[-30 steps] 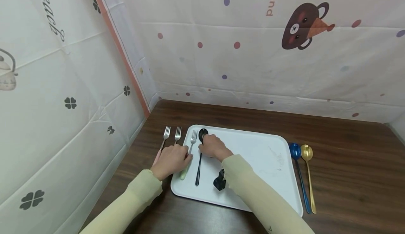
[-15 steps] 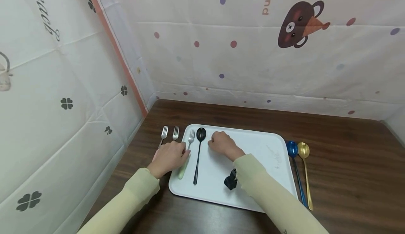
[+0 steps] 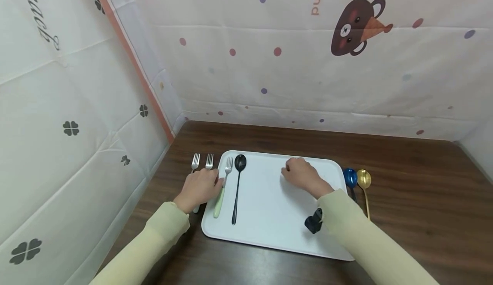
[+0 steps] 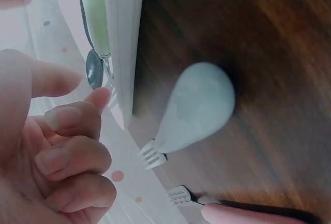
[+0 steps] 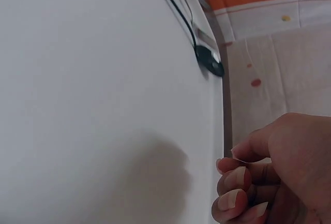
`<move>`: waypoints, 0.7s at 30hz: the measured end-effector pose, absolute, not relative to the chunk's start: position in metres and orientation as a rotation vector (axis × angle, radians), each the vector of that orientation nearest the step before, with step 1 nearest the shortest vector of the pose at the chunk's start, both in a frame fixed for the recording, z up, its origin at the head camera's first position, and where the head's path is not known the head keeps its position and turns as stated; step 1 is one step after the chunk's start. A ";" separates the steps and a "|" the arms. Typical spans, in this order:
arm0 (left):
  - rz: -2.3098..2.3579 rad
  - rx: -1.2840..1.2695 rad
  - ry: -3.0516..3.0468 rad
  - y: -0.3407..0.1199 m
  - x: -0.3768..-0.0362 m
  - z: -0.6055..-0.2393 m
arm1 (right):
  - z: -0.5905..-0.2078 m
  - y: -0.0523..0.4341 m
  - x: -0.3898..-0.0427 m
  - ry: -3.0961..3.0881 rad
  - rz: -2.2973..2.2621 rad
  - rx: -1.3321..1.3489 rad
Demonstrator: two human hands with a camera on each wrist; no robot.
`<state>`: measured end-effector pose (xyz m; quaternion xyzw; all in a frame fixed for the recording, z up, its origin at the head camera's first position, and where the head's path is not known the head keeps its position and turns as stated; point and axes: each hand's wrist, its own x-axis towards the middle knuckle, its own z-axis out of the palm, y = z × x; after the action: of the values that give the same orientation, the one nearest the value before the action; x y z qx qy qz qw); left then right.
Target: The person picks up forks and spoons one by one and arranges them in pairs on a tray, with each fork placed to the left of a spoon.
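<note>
1. The left hand (image 3: 199, 188) is above the left end of the white tray (image 3: 269, 221), over the handles of two forks on the worktop (image 3: 416, 208). Its grip is loose: fingers bent, thumb apart from them, nothing held. Whether it touches anything below cannot be told.
2. Of those two forks, the pale-handled fork (image 4: 199, 105) lies nearer the tray, and the pink-handled fork (image 4: 243, 214) lies on its far side. Their tines point toward the back wall.
3. The green-handled fork (image 3: 219, 201) lies on the tray near its left edge, tines to the back.
4. The black spoon (image 3: 236, 191) lies just right of the green-handled fork, also on the tray, bowl toward the back.
5. The right hand (image 3: 303, 176) hovers over the tray's right half and casts a shadow there. Its grip is narrow, with fingers curled and thumb close to the index fingertip; nothing shows in it.
6. Beyond the tray's right edge, the blue spoon (image 3: 350, 177) and the gold spoon (image 3: 363, 179) lie side by side, bowls to the back. The right sleeve (image 3: 366, 233) hides part of their handles.
7. A printed sheet (image 3: 231, 75) covers the walls.
</note>
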<state>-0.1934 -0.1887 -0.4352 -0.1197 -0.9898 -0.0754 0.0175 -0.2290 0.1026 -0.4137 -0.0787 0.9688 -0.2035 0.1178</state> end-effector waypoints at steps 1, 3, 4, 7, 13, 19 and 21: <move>-0.233 -0.369 -3.081 -0.189 -0.193 -0.434 | -0.412 0.109 -0.228 2.836 -0.586 -0.221; -0.234 -0.369 -3.092 -0.189 -0.193 -0.433 | -0.410 0.123 -0.226 2.841 -0.570 -0.199; -0.235 -0.371 -3.094 -0.189 -0.193 -0.433 | -0.410 0.130 -0.225 2.845 -0.560 -0.195; -0.243 -0.382 -3.100 -0.188 -0.193 -0.433 | -0.409 0.151 -0.223 2.866 -0.539 -0.177; -0.244 -0.383 -3.095 -0.188 -0.194 -0.434 | -0.410 0.190 -0.217 2.874 -0.534 -0.105; -0.248 -0.366 -3.104 -0.189 -0.195 -0.434 | -0.412 0.226 -0.210 2.854 -0.543 -0.054; -0.254 -0.359 -3.110 -0.190 -0.196 -0.435 | -0.413 0.235 -0.207 2.853 -0.537 -0.041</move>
<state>-0.1964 -0.1902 -0.4353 -0.1143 -0.9902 -0.0809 0.0001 -0.2066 0.2353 -0.4135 -0.0139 0.9757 -0.1837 0.1188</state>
